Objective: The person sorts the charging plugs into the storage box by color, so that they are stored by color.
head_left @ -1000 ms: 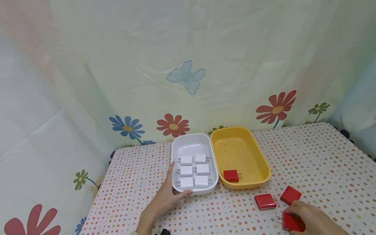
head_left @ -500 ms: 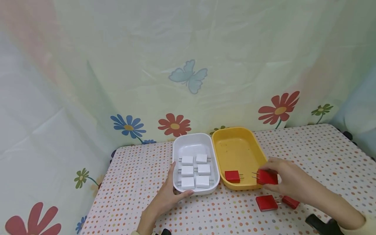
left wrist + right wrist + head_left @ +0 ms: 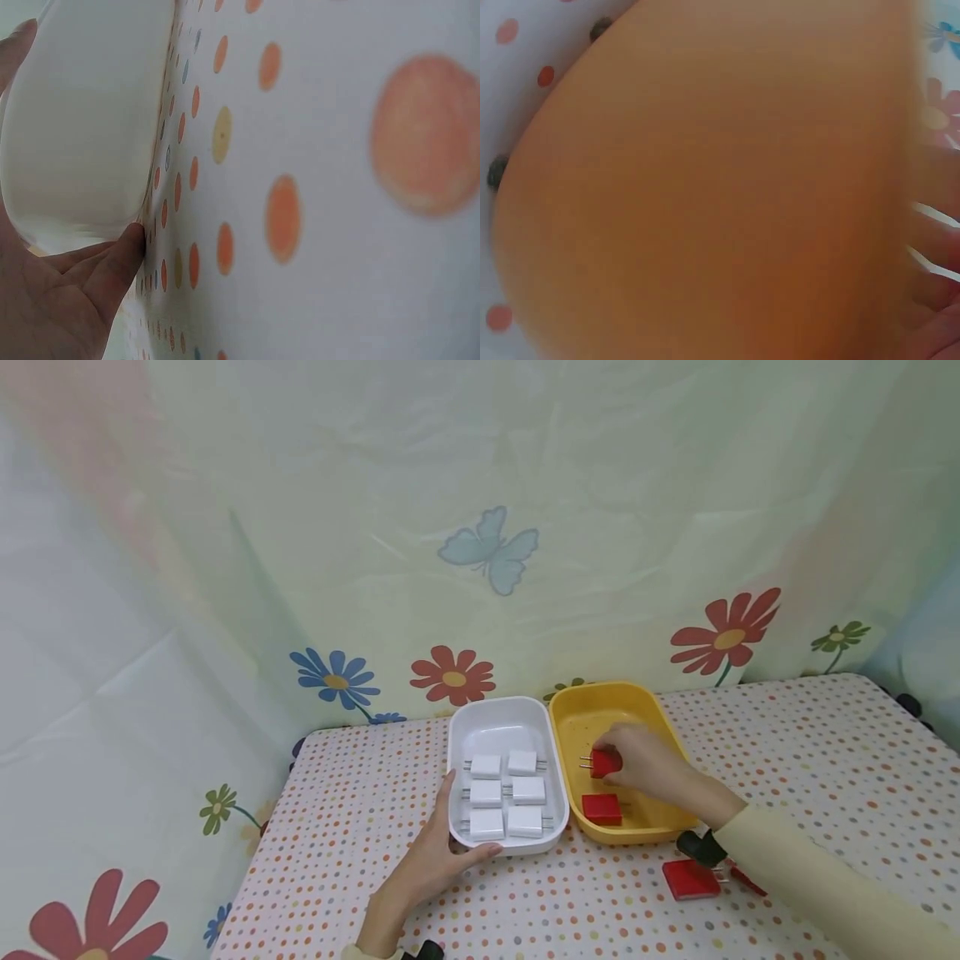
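Note:
My right hand (image 3: 648, 767) pinches a red charger plug (image 3: 605, 764) over the yellow tray (image 3: 678, 810), its two prongs pointing left. Just below it, another red charger plug (image 3: 602, 810) lies in that tray. Holding the near left corner of the white tray (image 3: 459, 727), my left hand (image 3: 431, 860) has its thumb along the front and fingers along the left side. In the left wrist view the fingertips (image 3: 133, 238) touch the white tray's wall (image 3: 82, 127) low down. Several white charger plugs (image 3: 485, 794) lie in two columns inside it. The right wrist view is mostly blurred forearm and hand.
A red charger plug (image 3: 691, 880) lies on the dotted tablecloth (image 3: 585, 914) in front of the yellow tray. Another red plug (image 3: 747, 882) beside it is partly hidden by the right sleeve (image 3: 817, 877). A flowered curtain (image 3: 360, 568) hangs behind the table.
My right hand has picked up a red charger plug from the tablecloth and carried it left and away, over the yellow tray. My left hand has stayed at the white tray.

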`<state>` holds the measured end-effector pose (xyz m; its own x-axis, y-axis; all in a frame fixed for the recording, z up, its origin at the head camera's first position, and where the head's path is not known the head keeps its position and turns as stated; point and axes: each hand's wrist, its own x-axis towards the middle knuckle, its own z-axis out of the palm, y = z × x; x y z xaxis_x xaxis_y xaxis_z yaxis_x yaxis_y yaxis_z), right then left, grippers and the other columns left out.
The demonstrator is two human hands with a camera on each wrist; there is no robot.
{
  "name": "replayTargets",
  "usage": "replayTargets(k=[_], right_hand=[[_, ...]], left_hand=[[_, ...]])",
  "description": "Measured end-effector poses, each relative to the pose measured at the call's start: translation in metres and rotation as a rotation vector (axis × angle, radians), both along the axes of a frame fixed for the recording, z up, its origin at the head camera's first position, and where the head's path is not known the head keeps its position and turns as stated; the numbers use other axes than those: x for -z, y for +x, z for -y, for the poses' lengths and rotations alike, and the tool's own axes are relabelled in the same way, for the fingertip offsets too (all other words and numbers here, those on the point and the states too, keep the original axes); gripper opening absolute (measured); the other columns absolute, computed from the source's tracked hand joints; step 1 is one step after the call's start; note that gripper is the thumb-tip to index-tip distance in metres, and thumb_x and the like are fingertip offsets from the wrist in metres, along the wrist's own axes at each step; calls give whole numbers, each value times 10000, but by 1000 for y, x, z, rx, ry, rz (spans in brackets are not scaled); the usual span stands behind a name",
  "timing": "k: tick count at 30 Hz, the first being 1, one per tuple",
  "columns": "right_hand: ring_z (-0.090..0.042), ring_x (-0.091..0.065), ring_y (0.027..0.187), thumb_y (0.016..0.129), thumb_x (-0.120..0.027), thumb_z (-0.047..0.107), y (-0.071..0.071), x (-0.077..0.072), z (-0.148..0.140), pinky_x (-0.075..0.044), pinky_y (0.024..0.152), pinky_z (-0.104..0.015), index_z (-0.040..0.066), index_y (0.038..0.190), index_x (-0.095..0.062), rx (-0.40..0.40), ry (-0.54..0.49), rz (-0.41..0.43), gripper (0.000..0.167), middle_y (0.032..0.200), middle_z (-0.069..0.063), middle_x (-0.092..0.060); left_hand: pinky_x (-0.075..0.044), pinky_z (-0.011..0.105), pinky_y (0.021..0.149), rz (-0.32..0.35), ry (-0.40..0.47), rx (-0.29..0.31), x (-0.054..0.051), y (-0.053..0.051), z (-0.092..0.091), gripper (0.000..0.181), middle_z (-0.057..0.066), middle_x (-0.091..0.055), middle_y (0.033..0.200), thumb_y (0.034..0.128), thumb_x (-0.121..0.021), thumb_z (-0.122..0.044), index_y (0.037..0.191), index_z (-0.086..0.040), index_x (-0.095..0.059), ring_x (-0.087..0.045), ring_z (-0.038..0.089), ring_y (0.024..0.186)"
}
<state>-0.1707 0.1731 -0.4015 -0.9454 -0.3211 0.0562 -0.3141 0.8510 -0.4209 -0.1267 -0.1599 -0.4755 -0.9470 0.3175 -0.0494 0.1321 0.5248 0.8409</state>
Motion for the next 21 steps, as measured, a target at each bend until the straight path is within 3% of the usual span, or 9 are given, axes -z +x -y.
replayTargets(k=[8, 21], right_hand=[[-270, -592, 921, 811, -871, -26, -7, 11, 9, -575, 905, -478, -93, 1169, -712, 16, -7, 159, 397, 1034, -134, -691], [-260, -591, 925, 831, -840, -58, -9, 24, 12, -568, 920, -484, -94, 1181, -695, -17, -28, 177, 380, 1038, -118, -682]], left_hand=[[-226, 607, 1221, -8, 6, 13, 0, 0, -1, 1222, 107, -228, 1721, 872, -850, -477, 1690, -236, 26, -282, 335, 1554], [-224, 608, 1222, 0, 12, 5, 0, 0, 1, 1217, 82, -227, 1724, 868, -858, -465, 1690, -255, 15, -282, 321, 1556]])
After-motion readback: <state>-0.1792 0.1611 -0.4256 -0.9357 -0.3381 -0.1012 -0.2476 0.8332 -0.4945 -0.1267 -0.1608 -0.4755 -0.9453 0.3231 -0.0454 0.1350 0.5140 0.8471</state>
